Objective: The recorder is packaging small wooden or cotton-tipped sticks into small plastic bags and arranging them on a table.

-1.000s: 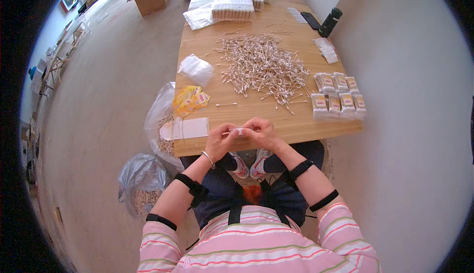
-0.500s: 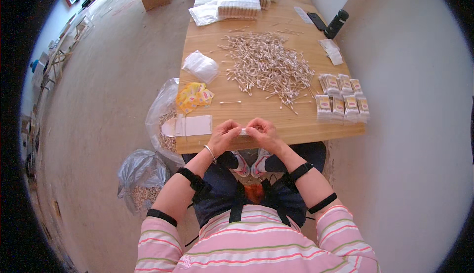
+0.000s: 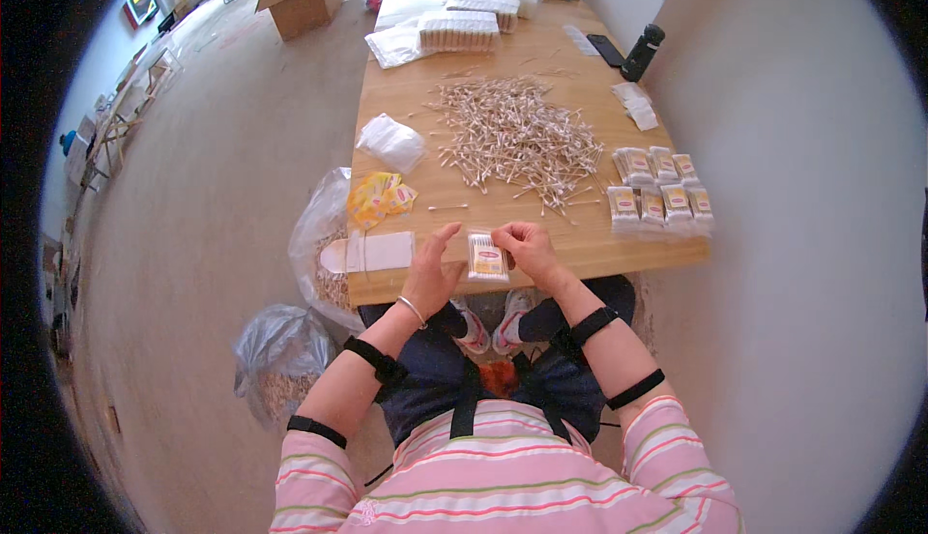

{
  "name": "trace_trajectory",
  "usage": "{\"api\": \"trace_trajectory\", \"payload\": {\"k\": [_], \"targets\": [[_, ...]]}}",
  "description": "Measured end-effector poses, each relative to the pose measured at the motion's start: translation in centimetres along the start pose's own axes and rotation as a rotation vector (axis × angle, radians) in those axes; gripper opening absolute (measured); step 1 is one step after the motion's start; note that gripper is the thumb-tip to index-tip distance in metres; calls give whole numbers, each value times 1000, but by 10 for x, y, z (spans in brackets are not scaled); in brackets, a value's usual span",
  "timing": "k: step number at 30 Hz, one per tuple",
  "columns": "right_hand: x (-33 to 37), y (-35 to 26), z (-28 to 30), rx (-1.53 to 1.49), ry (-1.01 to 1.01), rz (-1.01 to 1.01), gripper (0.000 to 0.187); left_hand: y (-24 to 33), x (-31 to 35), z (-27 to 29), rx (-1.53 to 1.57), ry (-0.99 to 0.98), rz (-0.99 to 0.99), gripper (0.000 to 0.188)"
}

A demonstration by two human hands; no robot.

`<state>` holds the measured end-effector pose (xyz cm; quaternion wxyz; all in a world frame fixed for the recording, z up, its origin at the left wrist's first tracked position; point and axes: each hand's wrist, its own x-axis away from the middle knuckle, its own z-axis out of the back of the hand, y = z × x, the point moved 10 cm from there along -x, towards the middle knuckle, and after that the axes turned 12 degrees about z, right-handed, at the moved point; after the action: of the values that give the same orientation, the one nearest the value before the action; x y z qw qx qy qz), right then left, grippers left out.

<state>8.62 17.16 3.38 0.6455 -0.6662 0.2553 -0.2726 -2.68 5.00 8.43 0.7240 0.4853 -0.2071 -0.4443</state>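
A small clear packet of cotton swabs [image 3: 487, 259] with a yellow and white label is upright near the table's front edge. My right hand [image 3: 527, 249] pinches its upper right corner. My left hand [image 3: 432, 268] is beside the packet's left side, thumb and fingers apart, holding nothing. Beyond my hands spreads a large heap of loose cotton swabs [image 3: 522, 133]. One single swab [image 3: 448, 207] lies apart, closer to me. Several filled swab packets [image 3: 662, 191] stand in two rows at the table's right edge.
Left on the table are a white card piece [image 3: 382, 251], yellow labels [image 3: 380, 196] and clear bags [image 3: 391, 141]. A dark bottle [image 3: 643, 53] and a phone [image 3: 606, 50] lie far right by the wall. Bags of swabs [image 3: 280, 350] stand on the floor at left.
My left hand has let go of the packet and opened away to the left. The packet, hidden mostly between both hands before, now shows its label in my right hand.
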Motion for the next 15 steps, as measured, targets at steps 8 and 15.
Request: {"api": "trace_trajectory", "payload": {"k": [8, 15], "targets": [[8, 15, -15, -249, 5, -123, 21, 78, 14, -11, -71, -116, -367, 50], [28, -6, -37, -410, -20, -211, 21, 81, 19, -5, 124, -122, -285, 32]]}}
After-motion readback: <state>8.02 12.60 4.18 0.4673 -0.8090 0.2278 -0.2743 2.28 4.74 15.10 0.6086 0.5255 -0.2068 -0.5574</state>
